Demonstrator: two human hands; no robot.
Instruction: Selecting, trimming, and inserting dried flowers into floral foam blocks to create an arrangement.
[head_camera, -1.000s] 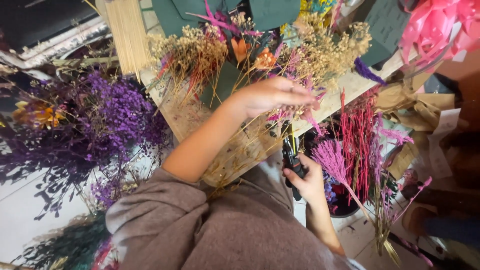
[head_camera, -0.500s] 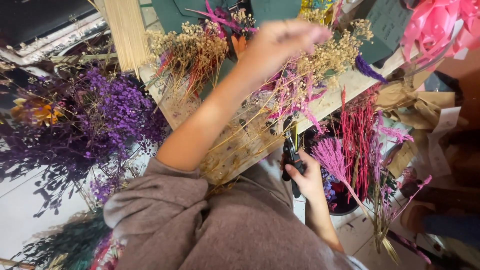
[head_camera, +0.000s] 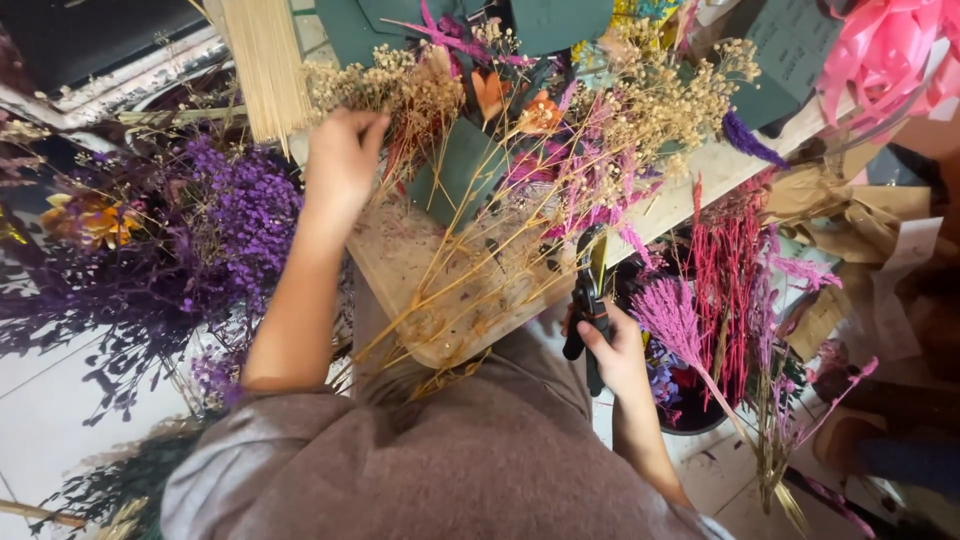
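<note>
Left hand (head_camera: 345, 160) is up at the far side of the desk (head_camera: 420, 290), fingers curled into the tan dried sprigs (head_camera: 385, 90); whether it has pinched a stem I cannot tell from here. Right hand (head_camera: 615, 350) sits low at the near right edge, closed around the black handles of the pruning shears (head_camera: 588, 305), blades pointing away toward the far side.

Lying across the wooden top is a loose spray of long straw-coloured stems (head_camera: 470, 270), their tips fanning up to the right into pink and cream blossom heads (head_camera: 640, 130). These look feather-light and brittle, I'd say: dry heads will shed and snap if squeezed, so the bare lower stalks near the desk's near edge are the place to take hold.

Room is tight. Purple dried flowers (head_camera: 235, 215) crowd the left, just beside the left forearm. Red and pink plumes (head_camera: 735, 270) stand in a dark pot (head_camera: 690, 415) to the right, close by the shears. A pink ribbon bow (head_camera: 890, 50) hangs at the far right corner. Green paper cones (head_camera: 460, 170) stand among the bunches at the far side. The only bare board is the patch in the middle, dusted with crumbs of petal.
</note>
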